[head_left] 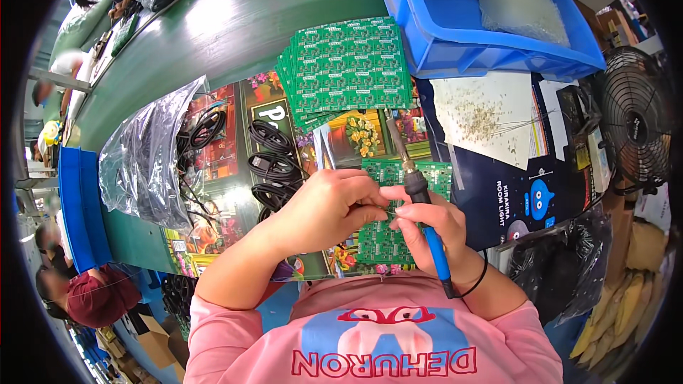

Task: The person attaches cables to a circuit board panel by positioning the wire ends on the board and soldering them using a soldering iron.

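A green circuit board panel (388, 245) lies in front of me on the table mat, partly hidden under both hands. My left hand (338, 203) is closed in a pinch above it, on something thin and small that I cannot make out. My right hand (441, 231) is closed around a soldering iron (435, 247) with a blue handle and black collar. Its metal tip points away from me, up off the board. The right thumb and fingertips also meet the left fingertips over the board. A stack of green circuit board panels (348, 64) stands just beyond my hands.
Coiled black cables (274, 163) and a clear plastic bag (146, 160) lie to the left. A blue bin (462, 53) holds bagged items at the far right. Near it are a white sheet (484, 114) with small scattered bits and a black fan (635, 121). Other people sit along the left.
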Motion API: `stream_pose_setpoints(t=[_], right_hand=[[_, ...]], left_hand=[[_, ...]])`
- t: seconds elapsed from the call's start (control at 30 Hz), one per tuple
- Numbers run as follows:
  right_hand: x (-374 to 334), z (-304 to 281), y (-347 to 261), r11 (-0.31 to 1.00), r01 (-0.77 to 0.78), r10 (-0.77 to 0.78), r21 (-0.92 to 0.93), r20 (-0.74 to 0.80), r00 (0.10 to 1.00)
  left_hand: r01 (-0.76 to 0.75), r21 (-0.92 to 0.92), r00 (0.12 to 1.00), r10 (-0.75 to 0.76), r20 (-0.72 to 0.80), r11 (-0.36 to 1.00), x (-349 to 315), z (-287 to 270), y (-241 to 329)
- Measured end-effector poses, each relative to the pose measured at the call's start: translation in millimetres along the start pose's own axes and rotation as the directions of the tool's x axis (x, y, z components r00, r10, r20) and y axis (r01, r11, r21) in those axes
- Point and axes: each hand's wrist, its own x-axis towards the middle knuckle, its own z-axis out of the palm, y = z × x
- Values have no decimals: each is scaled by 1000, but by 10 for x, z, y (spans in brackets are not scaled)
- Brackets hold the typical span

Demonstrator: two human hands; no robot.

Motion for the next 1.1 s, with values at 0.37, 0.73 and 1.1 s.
stream_pose_setpoints(t=[0.37, 0.73, 1.1], right_hand=[[-77, -26, 11, 996, -92, 92, 0, -124, 988], [-38, -7, 11, 995, -83, 75, -57, -128, 989], [-54, -7, 25, 996, -86, 85, -2, -119, 989]], left_hand=[[106, -75, 993, -109, -32, 991, 24, -5, 71], [99, -131, 995, -98, 22, 986, 45, 20, 85], [148, -146, 986, -133, 104, 978, 38, 13, 97]])
